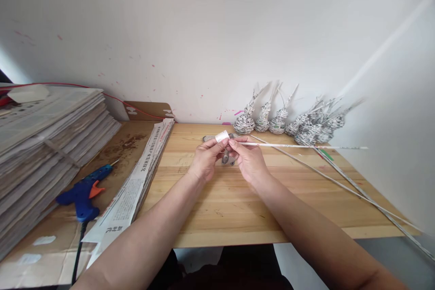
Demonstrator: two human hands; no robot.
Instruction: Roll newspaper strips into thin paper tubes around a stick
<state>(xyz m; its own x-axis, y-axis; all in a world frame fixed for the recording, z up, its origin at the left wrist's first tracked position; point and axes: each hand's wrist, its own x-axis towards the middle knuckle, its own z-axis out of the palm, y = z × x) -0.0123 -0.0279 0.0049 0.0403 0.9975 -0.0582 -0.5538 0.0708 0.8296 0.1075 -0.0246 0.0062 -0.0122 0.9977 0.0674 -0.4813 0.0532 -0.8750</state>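
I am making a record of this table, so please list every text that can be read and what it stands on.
Nothing can be quoted with certainty.
Newspaper sheets: Chinese headline and larger characters, too blurred to quote surely; columns too small.
Newspaper stack: print too small to read.
Paper stick: marks unreadable.
Woven paper shapes: print fragments, unreadable.
Glue gun: no readable brand.

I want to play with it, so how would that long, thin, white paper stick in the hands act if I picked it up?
The stick seems fairly stiff: pinched near one end by the right hand, it juts out almost straight. It's likely light, being so slim and apparently paper. Something that thin might crease if squeezed.
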